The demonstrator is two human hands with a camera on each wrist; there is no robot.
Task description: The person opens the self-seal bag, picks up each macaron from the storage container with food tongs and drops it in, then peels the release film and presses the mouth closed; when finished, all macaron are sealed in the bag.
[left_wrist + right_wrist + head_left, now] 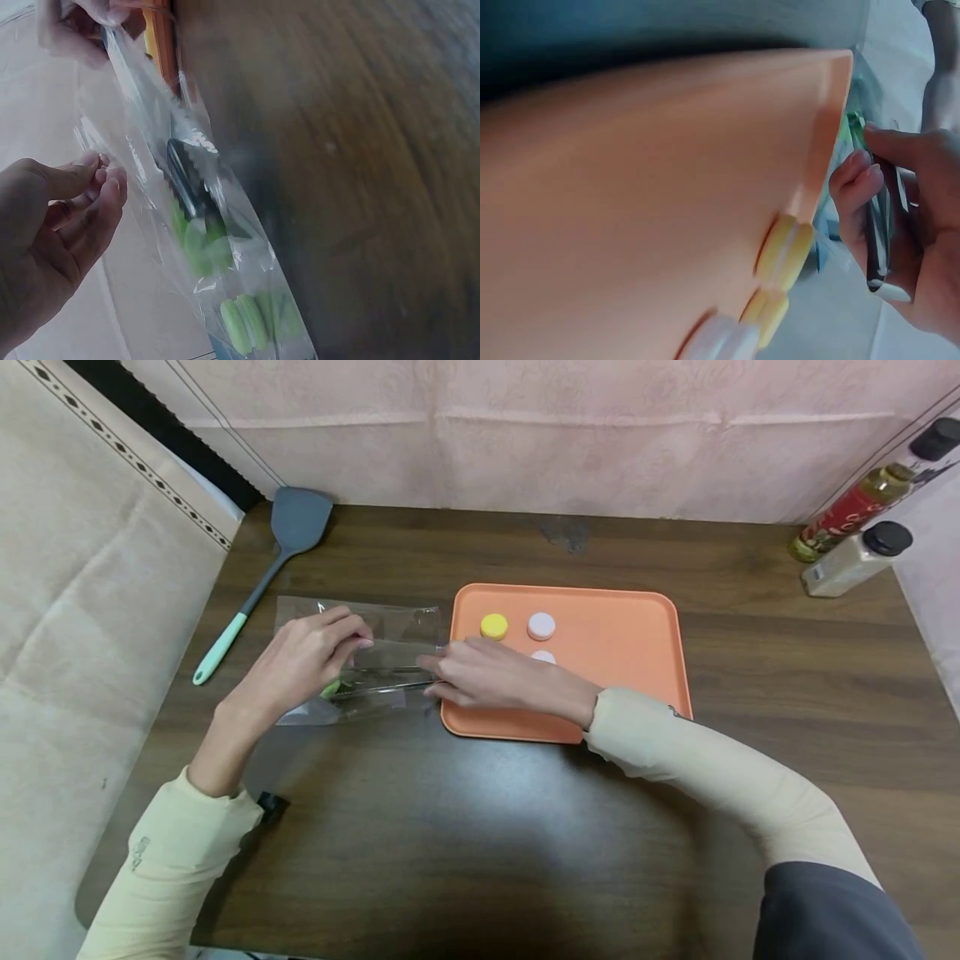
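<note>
My left hand (300, 660) pinches the upper edge of a clear plastic bag (405, 622) that lies left of the tray. With curled fingers my right hand (495, 675) holds a pair of tongs (879, 240) at the tray's left edge. Inside the bag, the dark tips of the tongs (187, 180) are next to green macarons (244, 324); whether they grip one, I cannot tell. On the orange tray (615, 643) sit a yellow macaron (493, 627) and white macarons (541, 626), one partly hidden by my right hand. The right wrist view shows two yellow macarons (784, 253).
A spatula (300, 522) with a grey head and mint handle lies at the table's back left. At the back right stand an oil bottle (855, 510) with a red label and a clear jar (843, 567) with a black lid. Cloth (525, 443) hangs behind the table.
</note>
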